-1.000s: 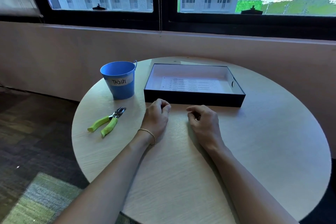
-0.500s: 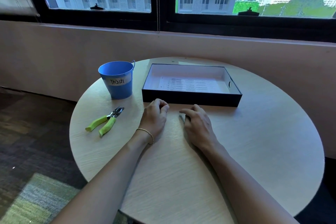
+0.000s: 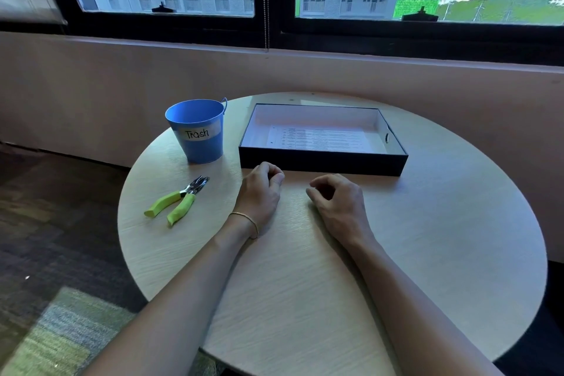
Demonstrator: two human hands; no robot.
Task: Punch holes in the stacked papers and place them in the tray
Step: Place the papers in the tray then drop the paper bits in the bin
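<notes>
A: How far along does the job look?

B: Close to finished, by the look of it. The printed white papers [image 3: 317, 140] lie flat on the floor of the shallow black rectangular tray [image 3: 323, 162], at the far side of the round pale wooden table [image 3: 427, 253]. Nothing is left on the tabletop to be punched.

A: And the tool?

B: The lime-green-handled metal hole punch [image 3: 178, 200] lies on the table, to the left of the person's left hand and apart from it. Beyond it, beside the tray, stands the small blue metal bucket labelled "Trash" [image 3: 198, 131].

A: What are the hands doing?

B: The left hand [image 3: 259, 192] rests on the table just in front of the tray's near wall, fingers curled together, holding nothing. The right hand [image 3: 338, 201] rests nearby, fingers loosely curled with a small gap at the thumb, also empty.

A: So what remains?

B: Possibly nothing, or tidying any punched-out bits into the bucket, though none show on the table.

A: What can't be made out?

B: A dark spot or two near the papers' left edge may be holes, but they are too small to be sure. How many sheets lie there is unclear, the print is unreadable, and the bucket's inside is hidden.
</notes>
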